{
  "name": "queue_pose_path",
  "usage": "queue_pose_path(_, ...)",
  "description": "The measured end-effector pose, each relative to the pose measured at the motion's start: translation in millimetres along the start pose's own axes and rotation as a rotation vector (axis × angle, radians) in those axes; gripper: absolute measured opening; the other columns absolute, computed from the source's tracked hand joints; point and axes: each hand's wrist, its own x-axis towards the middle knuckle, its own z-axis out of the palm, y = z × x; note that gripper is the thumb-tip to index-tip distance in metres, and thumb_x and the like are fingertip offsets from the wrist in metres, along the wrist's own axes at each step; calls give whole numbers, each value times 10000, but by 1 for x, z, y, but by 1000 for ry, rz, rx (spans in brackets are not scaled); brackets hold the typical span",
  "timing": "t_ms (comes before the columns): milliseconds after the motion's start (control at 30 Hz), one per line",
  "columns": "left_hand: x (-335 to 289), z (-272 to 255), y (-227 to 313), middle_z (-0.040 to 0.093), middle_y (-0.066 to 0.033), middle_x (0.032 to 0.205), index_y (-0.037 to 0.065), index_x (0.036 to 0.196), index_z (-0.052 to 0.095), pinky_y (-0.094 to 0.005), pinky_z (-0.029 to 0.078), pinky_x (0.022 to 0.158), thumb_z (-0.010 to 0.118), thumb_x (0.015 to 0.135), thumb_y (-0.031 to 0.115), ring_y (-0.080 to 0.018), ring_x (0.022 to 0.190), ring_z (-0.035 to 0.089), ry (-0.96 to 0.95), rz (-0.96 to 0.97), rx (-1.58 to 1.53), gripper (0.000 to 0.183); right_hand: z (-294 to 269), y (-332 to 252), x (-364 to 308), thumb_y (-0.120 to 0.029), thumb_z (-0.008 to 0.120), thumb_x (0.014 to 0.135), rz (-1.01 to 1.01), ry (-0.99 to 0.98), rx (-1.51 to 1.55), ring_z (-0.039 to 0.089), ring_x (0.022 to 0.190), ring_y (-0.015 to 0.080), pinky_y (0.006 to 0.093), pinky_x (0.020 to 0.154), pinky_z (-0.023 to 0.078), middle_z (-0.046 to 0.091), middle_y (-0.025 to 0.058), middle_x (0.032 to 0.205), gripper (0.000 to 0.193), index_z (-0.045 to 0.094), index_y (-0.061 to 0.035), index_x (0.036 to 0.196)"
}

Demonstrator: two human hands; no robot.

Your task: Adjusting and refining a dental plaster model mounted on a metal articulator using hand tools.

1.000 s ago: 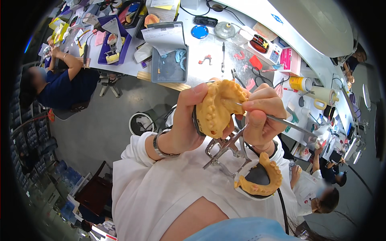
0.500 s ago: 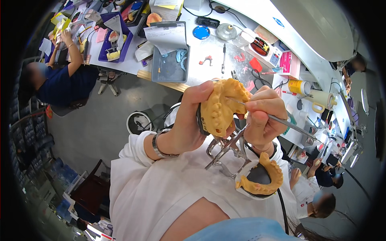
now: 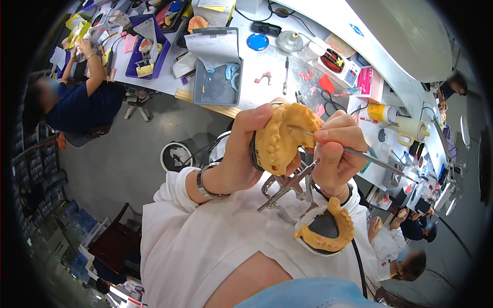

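My left hand (image 3: 245,146) is closed round a yellow dental cast (image 3: 280,136) with a row of teeth, holding it up with its arch facing me. Between the fingers of my right hand (image 3: 340,149) is a thin metal dental carving tool (image 3: 380,163). Its fine tip reaches the inner surface of the cast. A metal articulator (image 3: 290,189) hangs below the cast, tilted. On its other arm sits a second, horseshoe-shaped yellow cast (image 3: 331,238) on a black and white base, close to my white coat.
Ahead is a white bench (image 3: 275,64) with a grey tray (image 3: 215,87) of blue pieces, a pen-like tool (image 3: 286,74), pliers and red wax bits. A glass burner (image 3: 289,42) and a red-lidded heater (image 3: 334,60) stand behind. A person (image 3: 82,97) works at the left; others sit at the right.
The lower cast and the articulator have swung a little to the left. The tool tip has shifted slightly left along the upper cast, which has tilted a little.
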Motion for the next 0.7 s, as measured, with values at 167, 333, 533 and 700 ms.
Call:
queue_pose_path(167, -1, -2, 0, 605, -117, 834, 27, 1028, 495, -252, 455, 478, 356, 839, 465, -184, 522, 572, -1, -7, 23, 497, 0, -4, -1, -191, 559, 866, 36, -20, 8, 430, 572, 113, 245, 525, 345, 537, 49, 677, 199, 559, -1, 807)
queue_pose_path(333, 2, -5, 1, 597, -130, 891, 40, 1034, 465, -268, 458, 483, 354, 836, 464, -198, 527, 571, -76, -1, -13, 480, 4, -4, -1, -344, 516, 893, 64, 1, 82, 392, 526, 91, 224, 500, 319, 470, 28, 630, 339, 533, -28, 770)
queue_pose_path(533, 3, 2, 1, 593, -135, 914, 47, 1006, 459, -279, 461, 488, 357, 836, 472, -206, 542, 572, -58, 1, 4, 469, 4, -8, -2, -331, 534, 886, 99, 58, -98, 380, 499, 88, 226, 470, 312, 468, 40, 643, 330, 541, -17, 786)
queue_pose_path(700, 2, -3, 1, 590, -108, 915, 47, 1045, 488, -275, 445, 474, 261, 842, 551, -201, 537, 558, -62, -1, 75, 589, 2, -10, -3, -334, 545, 879, 137, 10, -25, 376, 521, 89, 239, 526, 368, 458, 33, 648, 329, 545, -16, 793)
